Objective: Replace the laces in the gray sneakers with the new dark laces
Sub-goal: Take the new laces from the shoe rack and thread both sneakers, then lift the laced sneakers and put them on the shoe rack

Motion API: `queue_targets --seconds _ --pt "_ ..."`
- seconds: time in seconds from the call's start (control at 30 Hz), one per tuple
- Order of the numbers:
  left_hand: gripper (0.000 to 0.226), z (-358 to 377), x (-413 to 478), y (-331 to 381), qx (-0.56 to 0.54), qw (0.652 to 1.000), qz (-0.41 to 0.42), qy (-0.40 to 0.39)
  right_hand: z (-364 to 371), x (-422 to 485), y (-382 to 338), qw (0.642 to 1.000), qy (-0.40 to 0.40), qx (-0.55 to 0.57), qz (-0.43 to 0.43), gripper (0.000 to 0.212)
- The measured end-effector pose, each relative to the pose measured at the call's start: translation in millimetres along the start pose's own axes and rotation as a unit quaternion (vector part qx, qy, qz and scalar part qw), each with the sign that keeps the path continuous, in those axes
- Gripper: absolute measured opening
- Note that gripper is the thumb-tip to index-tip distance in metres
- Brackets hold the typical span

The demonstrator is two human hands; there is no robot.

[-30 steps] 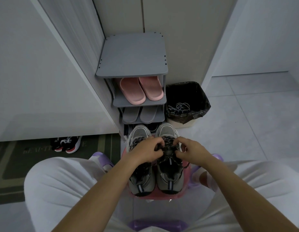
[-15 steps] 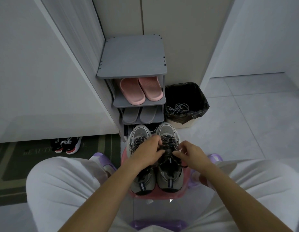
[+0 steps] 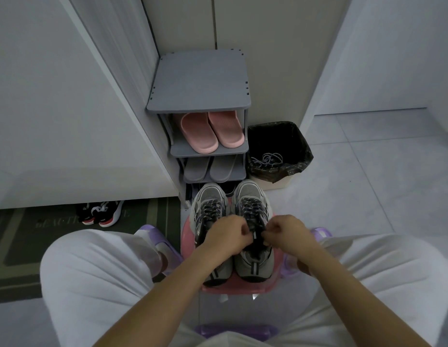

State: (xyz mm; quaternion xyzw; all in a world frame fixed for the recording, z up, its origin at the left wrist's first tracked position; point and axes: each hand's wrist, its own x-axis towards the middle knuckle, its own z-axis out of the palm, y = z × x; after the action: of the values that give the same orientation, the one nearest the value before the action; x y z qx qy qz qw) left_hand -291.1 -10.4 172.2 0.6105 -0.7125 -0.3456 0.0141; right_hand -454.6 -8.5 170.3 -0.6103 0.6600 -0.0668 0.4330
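Nearby, bin [image 3: 302,136] holds pale laces [image 3: 268,157]; gray sneakers [image 3: 248,192] on pink stool [image 3: 187,239].

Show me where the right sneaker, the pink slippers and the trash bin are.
right sneaker [image 3: 248,189], head view, on its gray toe.
pink slippers [image 3: 198,131], head view, on the left slipper's strap.
trash bin [image 3: 297,139], head view, on the black liner's inner right wall.

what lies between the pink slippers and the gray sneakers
Head view: gray slippers on a lower shelf of the rack lie between the pink slippers and the gray sneakers.
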Motion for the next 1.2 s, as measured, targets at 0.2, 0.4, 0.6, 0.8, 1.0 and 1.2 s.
queue_targets --seconds 0.2,0.4,0.6,0.8,1.0,1.2 --pt "0.011 10 4 2 -0.165 0.985 -0.045 0.032 9 5 -3 0.991 0.024 0.131 0.016 0.005" --pt "0.022 24 -1 4 0.038 0.999 0.020 -0.005 27 -6 1 0.938 0.028 -0.333 -0.089 0.027" --pt "0.022 28 -4 5 0.028 0.998 0.057 0.020 26 4 0 0.956 0.056 -0.285 -0.036 0.020" --pt "0.024 15 -12 -2 -0.029 0.997 0.068 0.031 28 -3 13 0.996 0.075 -0.040 -0.023 0.036" --pt "0.066 18 -36 -54 -0.109 0.964 0.035 0.239 46 -28 21 0.995 0.092 0.029 -0.038 0.089" --pt "0.109 61 -57 -85 -0.218 0.953 -0.001 0.211 97 -19 23 0.969 0.157 0.188 -0.036 0.089"
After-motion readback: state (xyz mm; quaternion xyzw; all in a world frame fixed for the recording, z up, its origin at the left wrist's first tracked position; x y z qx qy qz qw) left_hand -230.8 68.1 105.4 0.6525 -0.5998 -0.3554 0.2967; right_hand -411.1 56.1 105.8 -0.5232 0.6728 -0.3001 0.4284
